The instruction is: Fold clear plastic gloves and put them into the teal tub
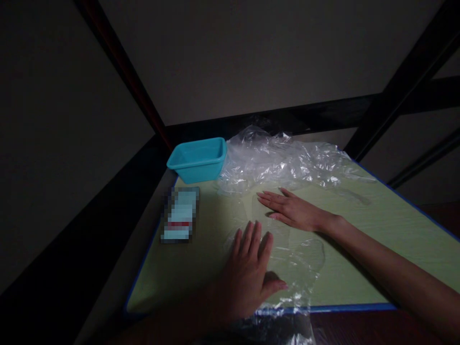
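My left hand point(247, 275) lies flat with its fingers stretched out on a clear plastic sheet point(298, 258) spread over a green mat point(377, 249). My right hand point(293, 211) rests palm down a little farther back, fingers straight and pointing left, also pressing on the thin plastic. The sheet hangs over the mat's near edge. Neither hand grips anything.
A pile of crumpled clear plastic point(283, 160) lies at the back of the mat. A turquoise plastic tub point(197, 160) stands at the back left corner. A small blurred-out flat item point(179, 215) lies in front of the tub. Dark bars frame the table.
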{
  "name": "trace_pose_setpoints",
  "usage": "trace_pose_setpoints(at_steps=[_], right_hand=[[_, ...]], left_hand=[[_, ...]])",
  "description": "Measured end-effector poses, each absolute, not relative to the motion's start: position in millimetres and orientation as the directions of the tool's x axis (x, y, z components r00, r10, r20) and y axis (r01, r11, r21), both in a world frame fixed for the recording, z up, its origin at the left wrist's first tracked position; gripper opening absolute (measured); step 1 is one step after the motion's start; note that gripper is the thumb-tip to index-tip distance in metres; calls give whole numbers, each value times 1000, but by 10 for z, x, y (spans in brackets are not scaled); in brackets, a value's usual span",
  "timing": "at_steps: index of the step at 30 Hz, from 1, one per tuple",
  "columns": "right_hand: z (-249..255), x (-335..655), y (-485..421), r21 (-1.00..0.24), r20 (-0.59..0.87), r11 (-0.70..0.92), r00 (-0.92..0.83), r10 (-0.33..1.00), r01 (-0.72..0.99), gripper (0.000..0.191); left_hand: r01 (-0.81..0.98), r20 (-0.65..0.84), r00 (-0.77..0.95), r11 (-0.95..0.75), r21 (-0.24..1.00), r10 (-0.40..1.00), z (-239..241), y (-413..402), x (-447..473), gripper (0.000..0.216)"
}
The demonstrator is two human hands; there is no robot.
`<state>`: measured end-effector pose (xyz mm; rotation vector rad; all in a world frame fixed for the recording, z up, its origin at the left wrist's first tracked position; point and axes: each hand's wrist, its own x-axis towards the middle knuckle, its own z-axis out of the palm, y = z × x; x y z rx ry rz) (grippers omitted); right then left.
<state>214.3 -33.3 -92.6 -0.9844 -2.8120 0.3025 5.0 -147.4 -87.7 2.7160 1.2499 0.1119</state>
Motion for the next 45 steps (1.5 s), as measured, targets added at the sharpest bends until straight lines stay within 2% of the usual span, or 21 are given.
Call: trace_pose_setpoints(at_steps=[4,11,20,36,45], right_hand=[[-882,2158,-344,-209,116,774,-771,627,598,52],[-832,2191,-354,-160,155,772,-757,635,614,48],[-852,2266,-354,-167,148,762,-749,646,625,49],[-834,2312,-361,-119,163,786,-769,618,606,48],[-773,2328,-374,-163,150,790,-776,612,591,47]], left_hand=[[722,23,681,-677,142,732,-684,-1288,-3,78],[642,37,765,-766,49,643,-709,-691,-49,49],[633,45,773,-774,21,633,-841,-550,11,54],[652,-1,752,-744,145,659,-898,-471,-23,56],[642,36,751,-742,191,659,-855,-467,-12,51]])
